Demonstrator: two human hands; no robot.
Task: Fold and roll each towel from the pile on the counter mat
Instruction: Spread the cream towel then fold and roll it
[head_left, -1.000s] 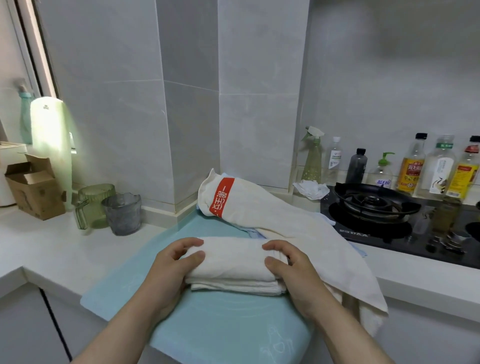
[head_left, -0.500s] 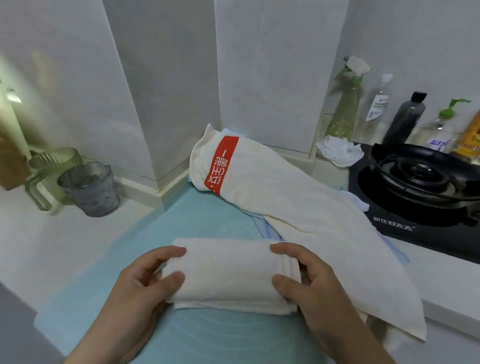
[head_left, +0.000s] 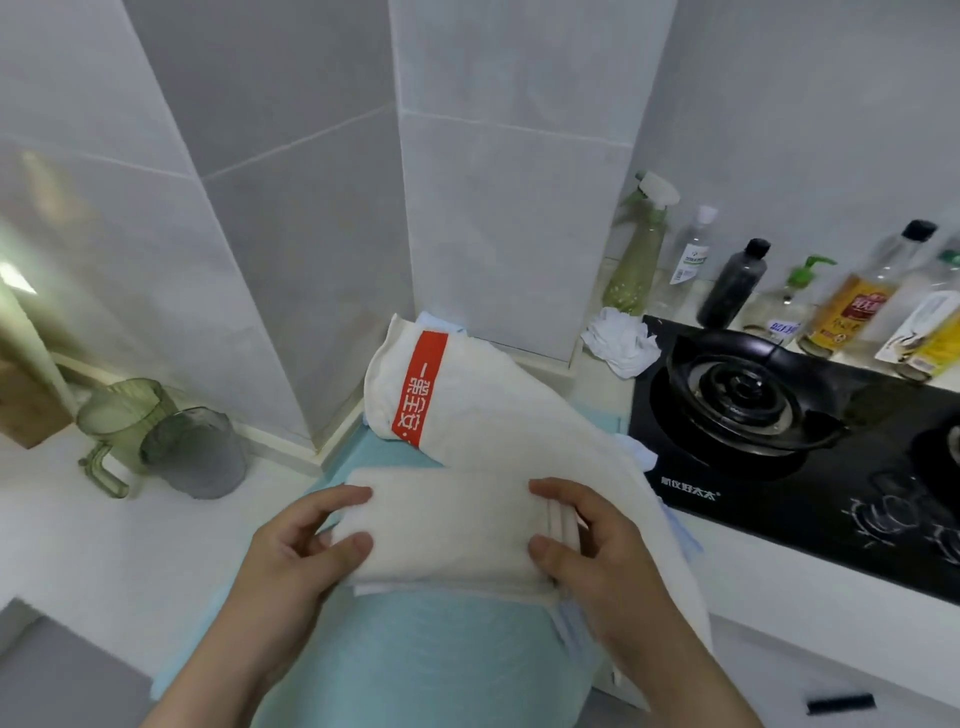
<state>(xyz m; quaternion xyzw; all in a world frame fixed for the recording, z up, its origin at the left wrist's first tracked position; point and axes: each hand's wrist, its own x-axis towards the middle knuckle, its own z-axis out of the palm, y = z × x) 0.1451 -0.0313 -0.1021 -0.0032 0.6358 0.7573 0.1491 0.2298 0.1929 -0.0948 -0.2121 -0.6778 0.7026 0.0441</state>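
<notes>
A folded cream towel (head_left: 447, 525) lies across the light blue counter mat (head_left: 415, 649) in front of me. My left hand (head_left: 296, 551) pinches its left end between thumb and fingers. My right hand (head_left: 592, 551) pinches its layered right end the same way. Behind it, the pile has a long cream towel with a red printed band (head_left: 493, 410) draped diagonally toward the counter's front right edge, and a pale blue towel (head_left: 636, 449) peeks out from under it.
A black gas hob (head_left: 789, 447) sits on the right, with several bottles (head_left: 852, 306) and a spray bottle (head_left: 636, 249) along the wall behind. A crumpled white tissue (head_left: 621, 338) lies beside the hob. A green jug (head_left: 122, 421) and grey cup (head_left: 200, 452) stand left.
My view has tilted down and closer. Both hands have shifted from pressing on the folded towel to pinching its two ends, with the towel sitting slightly nearer the pile.
</notes>
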